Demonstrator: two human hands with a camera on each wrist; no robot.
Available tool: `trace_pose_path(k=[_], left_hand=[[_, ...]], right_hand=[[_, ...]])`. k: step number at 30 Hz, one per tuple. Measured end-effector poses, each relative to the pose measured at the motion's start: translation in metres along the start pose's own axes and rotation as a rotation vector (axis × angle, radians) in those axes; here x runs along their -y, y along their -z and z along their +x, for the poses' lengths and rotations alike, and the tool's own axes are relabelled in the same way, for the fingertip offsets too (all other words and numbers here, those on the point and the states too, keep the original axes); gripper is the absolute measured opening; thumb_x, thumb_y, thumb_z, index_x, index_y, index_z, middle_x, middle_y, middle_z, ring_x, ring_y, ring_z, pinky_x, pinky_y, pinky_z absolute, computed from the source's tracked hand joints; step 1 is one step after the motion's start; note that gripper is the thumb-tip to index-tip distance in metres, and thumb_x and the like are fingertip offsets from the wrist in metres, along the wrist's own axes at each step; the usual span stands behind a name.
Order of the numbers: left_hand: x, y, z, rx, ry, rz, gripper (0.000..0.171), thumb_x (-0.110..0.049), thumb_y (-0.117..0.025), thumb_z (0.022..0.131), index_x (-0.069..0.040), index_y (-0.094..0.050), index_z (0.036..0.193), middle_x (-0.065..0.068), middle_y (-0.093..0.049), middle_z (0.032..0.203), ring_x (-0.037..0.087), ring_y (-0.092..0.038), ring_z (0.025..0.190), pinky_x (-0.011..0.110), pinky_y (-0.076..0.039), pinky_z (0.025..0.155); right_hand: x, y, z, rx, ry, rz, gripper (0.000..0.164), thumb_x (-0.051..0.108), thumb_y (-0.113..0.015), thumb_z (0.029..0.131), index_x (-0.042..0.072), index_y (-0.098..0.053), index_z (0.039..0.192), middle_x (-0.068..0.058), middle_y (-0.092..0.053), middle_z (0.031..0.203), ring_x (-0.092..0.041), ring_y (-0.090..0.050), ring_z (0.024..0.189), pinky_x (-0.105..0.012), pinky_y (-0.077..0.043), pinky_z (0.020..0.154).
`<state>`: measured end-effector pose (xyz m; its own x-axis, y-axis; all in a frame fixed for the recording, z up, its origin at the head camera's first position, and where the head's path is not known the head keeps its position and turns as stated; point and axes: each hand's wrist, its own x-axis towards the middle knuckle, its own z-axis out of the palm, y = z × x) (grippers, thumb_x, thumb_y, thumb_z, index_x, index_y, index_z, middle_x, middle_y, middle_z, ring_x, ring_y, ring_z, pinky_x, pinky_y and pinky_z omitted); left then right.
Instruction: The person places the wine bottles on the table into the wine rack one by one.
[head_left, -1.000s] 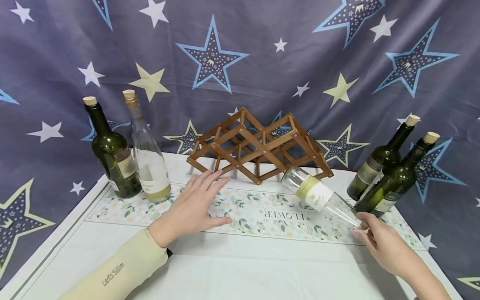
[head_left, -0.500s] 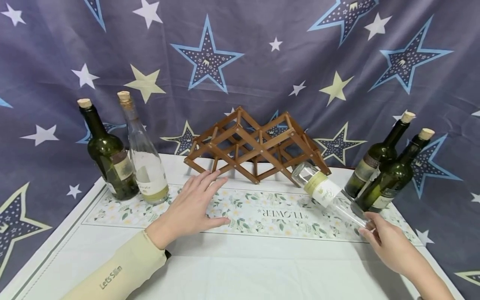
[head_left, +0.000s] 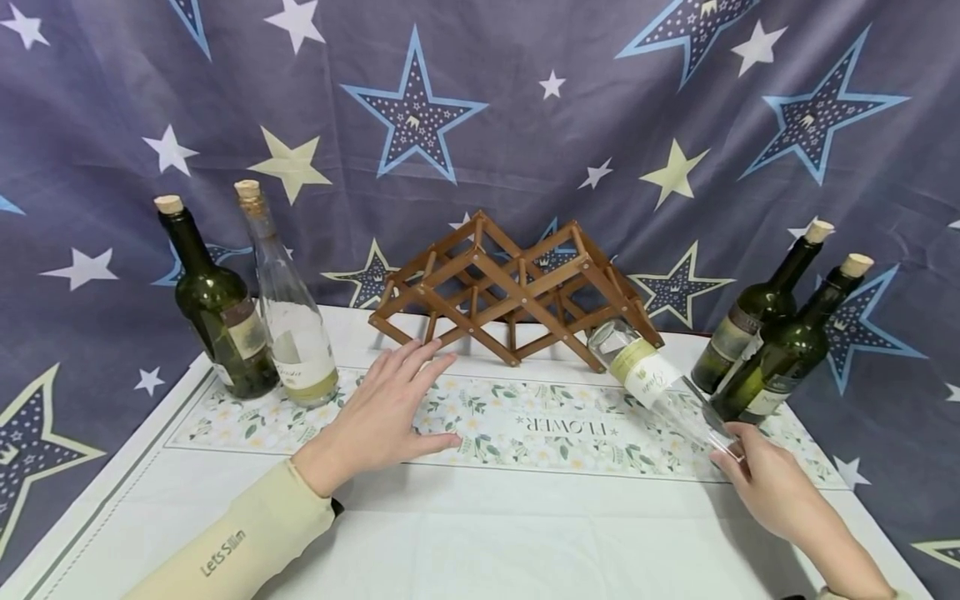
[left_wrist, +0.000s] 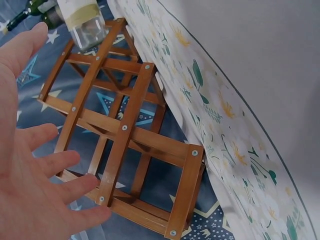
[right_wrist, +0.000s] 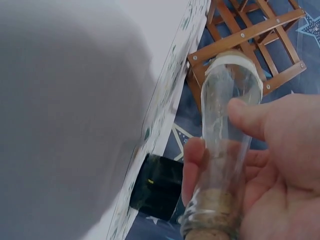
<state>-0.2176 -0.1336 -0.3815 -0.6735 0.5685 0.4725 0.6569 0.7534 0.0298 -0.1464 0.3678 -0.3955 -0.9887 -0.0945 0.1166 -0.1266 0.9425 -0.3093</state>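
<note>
A clear glass wine bottle (head_left: 647,375) with a white and yellow-green label lies slanted in the air, held at its neck by my right hand (head_left: 772,483). Its base overlaps the lower right front of the brown wooden wine rack (head_left: 523,300). In the right wrist view, thumb and fingers curl round the neck of the bottle (right_wrist: 225,135), just above its cork (right_wrist: 217,202). My left hand (head_left: 382,417) is spread, palm down, before the rack's left end, with nothing in its grasp. The left wrist view shows its fingers apart beside the rack (left_wrist: 124,128).
At left stand a corked green bottle (head_left: 225,317) and a corked clear bottle (head_left: 296,333). Two corked green bottles, one behind (head_left: 742,325) and one in front (head_left: 791,358), stand at right. A floral runner (head_left: 495,425) crosses the white table before a starry curtain (head_left: 495,108).
The clear bottle's base has swung to the right along the rack's front, mostly in the first half second. My left hand has stayed in nearly the same place.
</note>
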Motion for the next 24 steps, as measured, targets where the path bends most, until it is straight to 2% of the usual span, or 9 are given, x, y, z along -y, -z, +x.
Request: trace_pose_path(k=[3,11,20,24], left_hand=[[0.000,-0.001,0.000,0.001,0.005,-0.003,0.104,-0.078,-0.061,0.077,-0.021,-0.032,0.158,0.007,-0.026,0.161,0.035,-0.023,0.146,0.062,-0.023,0.110],[-0.001,-0.001,0.000,0.008,0.012,0.002,0.102,-0.080,-0.059,0.077,-0.019,-0.035,0.156,0.007,-0.027,0.161,0.035,-0.023,0.146,0.062,-0.023,0.111],[-0.002,0.000,0.001,0.014,0.015,0.002,0.102,-0.079,-0.060,0.077,-0.021,-0.033,0.157,0.007,-0.026,0.161,0.036,-0.023,0.146,0.061,-0.023,0.111],[-0.001,0.000,0.001,0.006,0.010,-0.005,0.102,-0.077,-0.063,0.077,-0.020,-0.034,0.157,0.007,-0.027,0.161,0.036,-0.024,0.145,0.062,-0.024,0.110]], right_hand=[[0.004,-0.002,0.002,0.012,-0.014,0.014,0.056,0.028,-0.054,0.104,-0.015,-0.038,0.136,-0.008,-0.063,0.089,-0.021,-0.060,0.075,-0.040,-0.048,0.062],[0.013,-0.002,0.007,0.076,-0.052,0.069,0.055,0.023,-0.052,0.104,-0.017,-0.035,0.137,-0.011,-0.065,0.098,-0.022,-0.064,0.083,-0.036,-0.049,0.062],[0.029,0.000,0.008,0.218,-0.115,0.217,0.072,0.044,-0.041,0.107,-0.016,-0.027,0.144,-0.008,-0.064,0.099,-0.017,-0.060,0.080,-0.034,-0.046,0.063],[0.038,0.000,0.010,0.245,-0.133,0.295,0.072,0.043,-0.042,0.107,-0.016,-0.026,0.145,-0.009,-0.063,0.094,-0.020,-0.060,0.080,-0.035,-0.046,0.064]])
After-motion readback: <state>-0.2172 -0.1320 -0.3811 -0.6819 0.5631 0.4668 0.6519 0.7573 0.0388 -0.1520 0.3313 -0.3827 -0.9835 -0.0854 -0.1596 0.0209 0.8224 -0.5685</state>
